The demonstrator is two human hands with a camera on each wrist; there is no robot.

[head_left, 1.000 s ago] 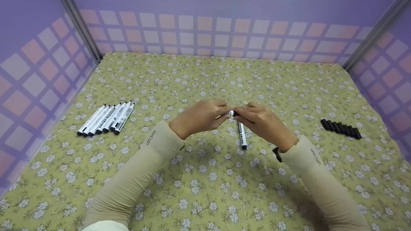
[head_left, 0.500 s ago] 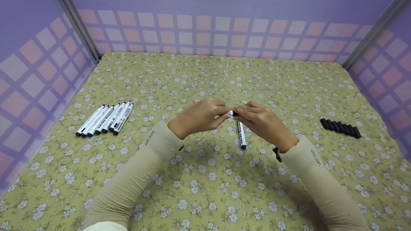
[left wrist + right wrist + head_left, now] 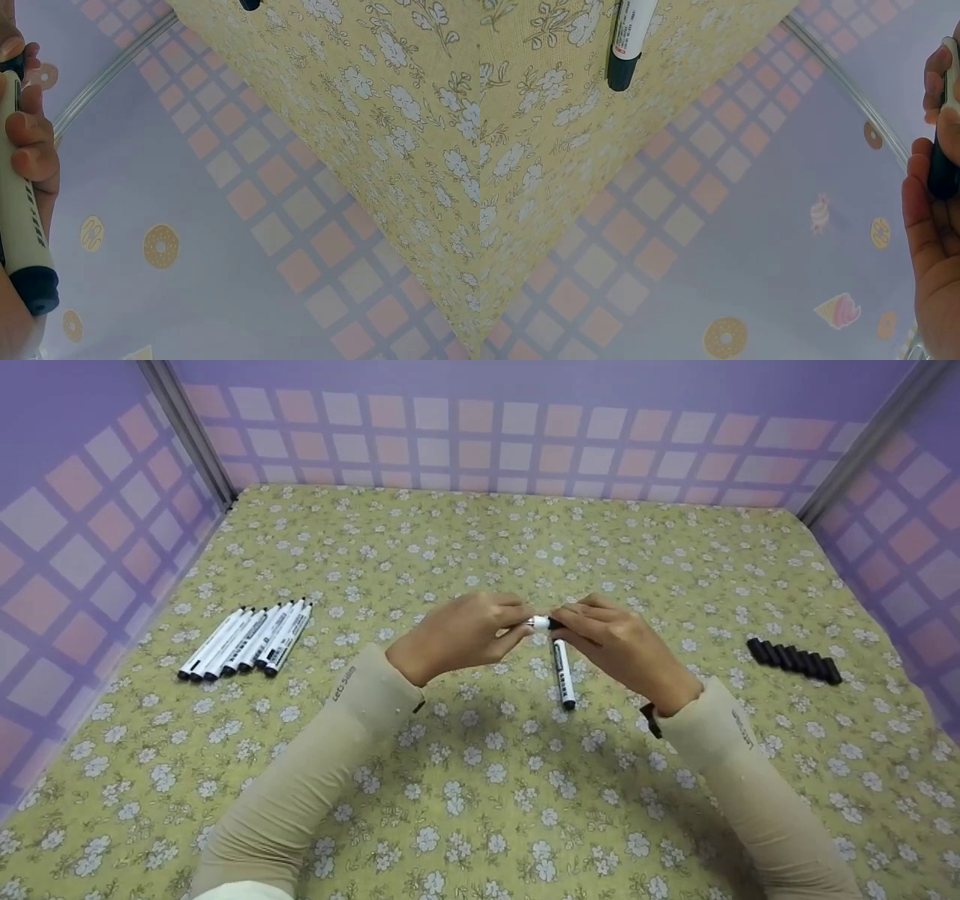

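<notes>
My left hand (image 3: 466, 639) grips the white barrel of a marker (image 3: 22, 202), its printed side and black end cap showing in the left wrist view. My right hand (image 3: 619, 639) pinches the marker's black cap (image 3: 943, 169) between thumb and fingers. Between the two hands, held above the cloth, a short white stretch of the marker shows in the head view, meeting the black cap at the right fingertips. A second white marker (image 3: 564, 675) lies on the cloth just below the right fingers, its black end toward me.
Several white markers (image 3: 247, 641) lie side by side at the left, small dark tips pointing away. Several black caps (image 3: 795, 660) form a row at the right. Flowered yellow cloth (image 3: 487, 780) covers the table, with purple checked walls (image 3: 480, 435) at back and sides.
My hands have drawn slightly apart, the left a little leftward and the right a little rightward. More of the marker's white part shows between them. The other markers and caps stay put.
</notes>
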